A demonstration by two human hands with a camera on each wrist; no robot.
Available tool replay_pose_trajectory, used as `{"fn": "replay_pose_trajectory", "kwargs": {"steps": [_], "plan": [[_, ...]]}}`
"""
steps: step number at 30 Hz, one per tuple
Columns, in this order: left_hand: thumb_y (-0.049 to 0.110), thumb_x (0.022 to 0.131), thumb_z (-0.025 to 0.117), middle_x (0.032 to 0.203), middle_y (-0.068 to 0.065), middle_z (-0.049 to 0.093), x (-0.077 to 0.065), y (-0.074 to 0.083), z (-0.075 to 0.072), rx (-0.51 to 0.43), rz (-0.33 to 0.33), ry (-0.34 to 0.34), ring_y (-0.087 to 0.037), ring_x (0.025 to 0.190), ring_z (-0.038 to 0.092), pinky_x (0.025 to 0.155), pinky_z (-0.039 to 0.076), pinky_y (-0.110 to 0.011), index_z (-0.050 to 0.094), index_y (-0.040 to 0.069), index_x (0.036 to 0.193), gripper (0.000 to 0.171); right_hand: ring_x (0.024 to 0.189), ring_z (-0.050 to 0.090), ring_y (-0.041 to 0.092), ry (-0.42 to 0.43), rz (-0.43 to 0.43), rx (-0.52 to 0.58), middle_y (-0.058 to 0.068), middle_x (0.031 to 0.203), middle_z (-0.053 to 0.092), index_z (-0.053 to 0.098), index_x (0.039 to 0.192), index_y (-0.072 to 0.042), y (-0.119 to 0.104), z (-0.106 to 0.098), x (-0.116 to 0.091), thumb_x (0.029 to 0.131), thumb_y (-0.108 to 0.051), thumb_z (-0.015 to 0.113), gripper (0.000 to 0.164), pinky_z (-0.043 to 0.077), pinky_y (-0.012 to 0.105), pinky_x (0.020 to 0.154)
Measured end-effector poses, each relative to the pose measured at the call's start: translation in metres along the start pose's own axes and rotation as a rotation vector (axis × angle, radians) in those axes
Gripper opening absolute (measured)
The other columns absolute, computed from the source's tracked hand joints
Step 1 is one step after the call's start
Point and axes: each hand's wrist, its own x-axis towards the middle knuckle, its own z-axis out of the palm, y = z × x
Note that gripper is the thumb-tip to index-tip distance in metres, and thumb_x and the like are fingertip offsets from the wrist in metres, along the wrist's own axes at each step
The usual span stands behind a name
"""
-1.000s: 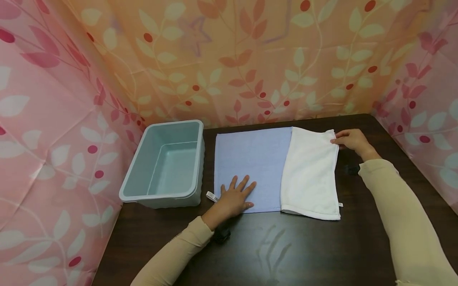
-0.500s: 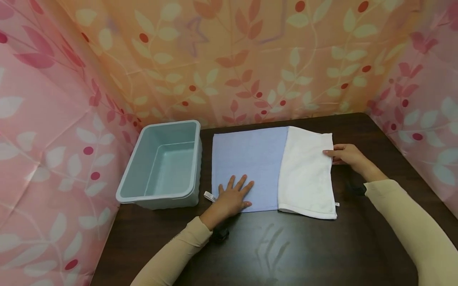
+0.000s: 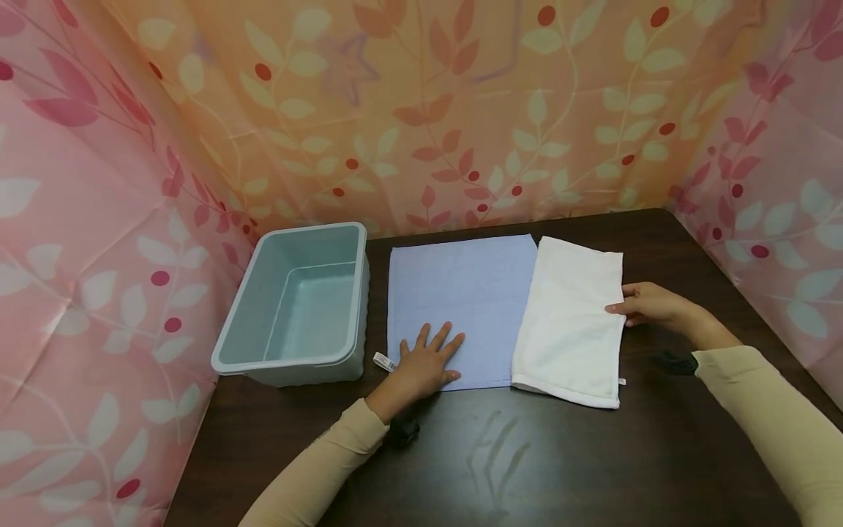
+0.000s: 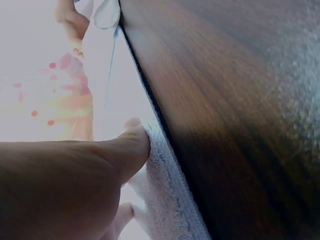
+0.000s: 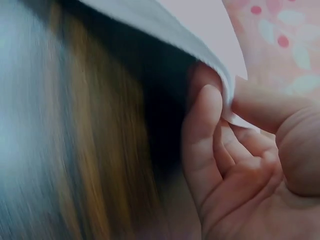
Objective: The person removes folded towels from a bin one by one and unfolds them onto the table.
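A light blue towel (image 3: 461, 293) lies flat on the dark table, a small tag poking out at its lower left. My left hand (image 3: 421, 366) rests on its near left part with the fingers spread. In the left wrist view, the thumb (image 4: 132, 145) lies along the cloth's edge. A white towel (image 3: 573, 322) overlaps the blue one on the right. My right hand (image 3: 652, 307) pinches the white towel's right edge, thumb on top and fingers underneath. The right wrist view shows that edge (image 5: 220, 70) raised off the table between thumb and fingers.
A pale blue-green plastic bin (image 3: 309, 315) stands left of the towels, nothing visible inside. Patterned curtains (image 3: 461, 110) enclose the back and both sides of the dark wooden table (image 3: 593, 468).
My right hand has moved down along the white towel's right edge. The white towel's far end has shifted right, showing the blue towel's far right corner. The left hand stays put.
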Motion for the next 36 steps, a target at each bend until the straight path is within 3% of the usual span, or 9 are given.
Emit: {"fn": "replay_pose_trajectory", "kwargs": {"steps": [6,9,12,16,20,23,26,28,36], "plan": [[0.049,0.097,0.053,0.169,0.001,0.012,0.0,0.001,0.0,0.007,0.003,-0.005,-0.039,0.155,0.012,0.112,0.027,-0.072,0.024,0.031,0.158,0.07,0.063,0.051,0.005,-0.064,0.032,-0.077,-0.009,0.071,0.05,0.051,0.101,-0.002,0.011,-0.026,-0.016,0.097,-0.022,0.063,0.023,0.052,0.023,0.063],[0.049,0.097,0.054,0.169,0.001,0.011,0.0,0.001,0.0,0.006,0.003,-0.007,-0.039,0.155,0.011,0.112,0.026,-0.073,0.023,0.031,0.158,0.071,0.061,0.048,0.005,-0.093,0.045,-0.125,-0.008,0.067,0.045,0.045,0.089,-0.008,0.015,-0.039,-0.024,0.097,-0.021,0.063,0.023,0.05,0.023,0.062],[0.049,0.097,0.053,0.169,0.002,0.009,0.001,0.0,0.0,0.002,0.002,-0.009,-0.039,0.155,0.009,0.112,0.026,-0.073,0.021,0.032,0.159,0.071,0.061,0.046,0.004,-0.113,0.049,-0.192,-0.009,0.067,0.042,0.048,0.098,0.0,0.017,-0.052,-0.031,0.097,-0.021,0.062,0.025,0.049,0.023,0.062],[0.049,0.097,0.054,0.169,0.001,0.008,0.002,-0.001,0.0,-0.006,0.003,-0.01,-0.04,0.155,0.009,0.112,0.025,-0.073,0.021,0.032,0.159,0.072,0.067,0.047,0.003,-0.084,0.071,-0.296,-0.008,0.075,0.045,0.046,0.126,0.012,0.02,-0.066,-0.036,0.095,-0.024,0.063,0.05,0.048,0.023,0.065],[0.049,0.097,0.054,0.169,0.001,0.009,0.002,0.0,0.0,-0.004,0.006,-0.011,-0.039,0.155,0.009,0.112,0.025,-0.073,0.021,0.031,0.159,0.071,0.075,0.052,0.009,-0.004,0.095,-0.416,0.0,0.083,0.053,0.043,0.131,0.015,0.024,-0.077,-0.04,0.092,-0.027,0.067,0.062,0.051,0.026,0.068],[0.049,0.097,0.053,0.169,0.001,0.009,0.001,0.0,0.0,0.002,0.008,-0.01,-0.039,0.155,0.01,0.112,0.026,-0.073,0.021,0.031,0.159,0.071,0.083,0.059,0.021,0.049,0.094,-0.493,0.026,0.097,0.06,0.035,0.136,0.019,0.025,-0.079,-0.041,0.092,-0.03,0.069,0.074,0.058,0.035,0.074],[0.049,0.097,0.054,0.169,0.001,0.01,0.0,0.0,0.0,0.001,0.009,-0.006,-0.039,0.155,0.01,0.111,0.026,-0.073,0.022,0.031,0.158,0.071,0.096,0.06,0.034,0.08,0.073,-0.527,0.045,0.124,0.048,0.022,0.139,0.026,0.025,-0.075,-0.043,0.092,-0.031,0.068,0.087,0.059,0.046,0.082],[0.049,0.098,0.053,0.169,0.001,0.009,0.0,0.0,0.0,0.001,0.01,-0.005,-0.04,0.155,0.01,0.111,0.026,-0.073,0.021,0.031,0.159,0.071,0.102,0.059,0.04,0.1,0.054,-0.544,0.049,0.13,0.042,0.02,0.139,0.028,0.024,-0.07,-0.045,0.092,-0.031,0.068,0.089,0.057,0.052,0.085],[0.05,0.097,0.054,0.169,0.001,0.01,0.001,-0.001,0.0,0.008,-0.002,-0.001,-0.039,0.155,0.011,0.111,0.026,-0.073,0.022,0.032,0.158,0.071,0.099,0.055,0.04,0.132,-0.001,-0.606,0.046,0.124,0.048,0.026,0.137,0.029,0.027,-0.07,-0.047,0.089,-0.029,0.071,0.088,0.052,0.058,0.088]]}}
